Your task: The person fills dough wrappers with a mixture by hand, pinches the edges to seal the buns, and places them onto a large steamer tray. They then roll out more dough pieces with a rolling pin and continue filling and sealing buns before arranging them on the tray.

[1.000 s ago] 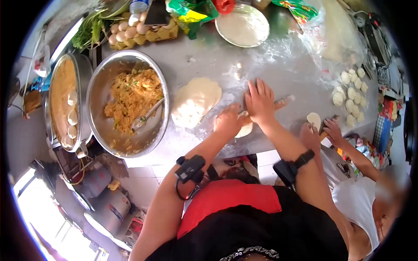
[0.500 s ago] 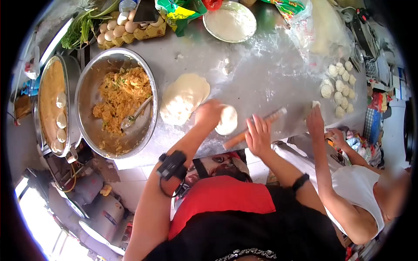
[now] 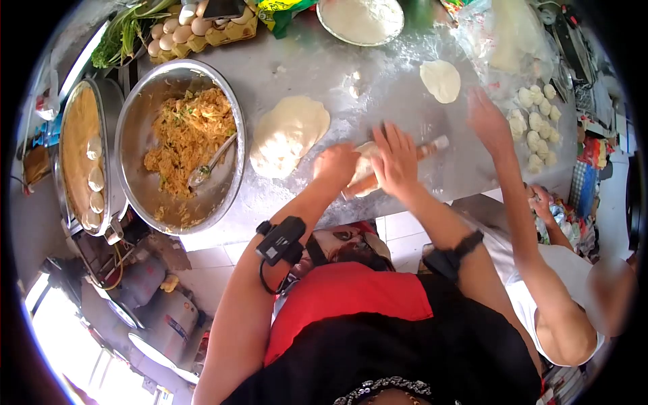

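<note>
My right hand (image 3: 396,160) lies with fingers stretched out over the wooden rolling pin (image 3: 426,150), which slants across a small round of dough (image 3: 365,160). On the left edge of that round, my left hand (image 3: 336,165) is closed, fingers curled; its fingertips are partly hidden. A larger flat sheet of dough (image 3: 289,137) rests on the table just left of my left hand. Farther back on the right lies another thin dough round (image 3: 441,81). The hand of another person (image 3: 491,125), blurred, hovers over the table to its right.
On the left stands a big metal bowl (image 3: 237,172) of orange-brown filling with a spoon (image 3: 214,162). Beyond it, a pan (image 3: 106,158) holds several pale pieces. Dough balls (image 3: 534,125) cluster at the right. Eggs (image 3: 182,34) and a flour plate (image 3: 361,20) are at the back.
The rolling pin and my right hand moved left onto the small dough round. A thin dough round now lies at the back right, and the other person's hand has moved up the table.
</note>
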`<state>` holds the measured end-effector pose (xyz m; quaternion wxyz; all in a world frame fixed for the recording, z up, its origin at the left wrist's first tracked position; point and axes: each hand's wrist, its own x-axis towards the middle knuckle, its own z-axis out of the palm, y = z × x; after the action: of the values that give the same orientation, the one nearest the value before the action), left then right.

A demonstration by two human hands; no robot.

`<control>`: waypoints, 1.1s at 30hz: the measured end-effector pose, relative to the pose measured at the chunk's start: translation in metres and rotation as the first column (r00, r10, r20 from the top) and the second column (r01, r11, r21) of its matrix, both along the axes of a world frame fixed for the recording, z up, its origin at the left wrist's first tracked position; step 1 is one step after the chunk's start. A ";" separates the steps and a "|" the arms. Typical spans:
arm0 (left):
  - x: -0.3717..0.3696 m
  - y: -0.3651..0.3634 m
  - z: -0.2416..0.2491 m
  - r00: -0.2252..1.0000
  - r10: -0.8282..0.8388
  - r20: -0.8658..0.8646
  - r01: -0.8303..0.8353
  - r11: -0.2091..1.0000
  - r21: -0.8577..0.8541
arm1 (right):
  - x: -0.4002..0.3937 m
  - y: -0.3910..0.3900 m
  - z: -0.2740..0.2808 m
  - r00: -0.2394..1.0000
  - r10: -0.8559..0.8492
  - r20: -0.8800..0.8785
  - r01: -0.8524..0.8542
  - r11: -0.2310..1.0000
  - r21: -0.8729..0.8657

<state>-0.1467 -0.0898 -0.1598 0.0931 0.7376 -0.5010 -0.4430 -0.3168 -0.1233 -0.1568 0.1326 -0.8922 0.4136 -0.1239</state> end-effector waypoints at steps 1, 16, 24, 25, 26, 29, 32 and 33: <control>0.005 0.009 -0.008 0.989 0.140 -0.043 -0.141 0.990 -0.029 | -0.020 0.024 -0.001 0.999 -0.009 -0.040 0.010 1.000 0.011; 0.002 0.047 -0.019 0.996 0.086 -0.034 -0.088 0.994 -0.063 | -0.031 0.045 0.000 0.990 -0.009 -0.138 0.017 0.998 0.058; 0.051 0.061 0.004 0.856 0.407 -0.319 -0.485 0.847 -0.218 | -0.064 0.032 -0.016 0.978 0.038 -0.207 -0.031 0.999 0.034; 0.065 0.068 0.014 0.891 0.404 -0.206 -0.454 0.800 -0.392 | -0.064 0.025 -0.014 0.979 0.038 -0.198 -0.038 0.999 0.007; 0.076 0.074 0.029 0.909 0.407 -0.091 -0.388 0.743 -0.546 | -0.063 0.020 -0.017 0.980 0.028 -0.199 -0.033 0.999 -0.019; 0.102 0.096 0.079 0.916 0.393 -0.079 -0.345 0.675 -0.652 | -0.056 0.007 -0.022 0.980 -0.016 -0.199 -0.002 0.996 -0.090; 0.124 0.127 0.110 0.900 0.417 -0.127 -0.370 0.579 -0.726 | -0.043 0.004 -0.022 0.980 -0.035 -0.197 0.013 0.994 -0.113; 0.134 0.136 0.117 0.896 0.425 -0.130 -0.366 0.541 -0.757 | -0.037 0.004 -0.019 0.978 -0.046 -0.205 0.022 0.993 -0.118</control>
<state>-0.0131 0.0466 -0.0432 0.4759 0.7361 -0.4635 -0.1301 -0.3534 -0.1191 -0.1754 0.0349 -0.8991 0.4326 -0.0562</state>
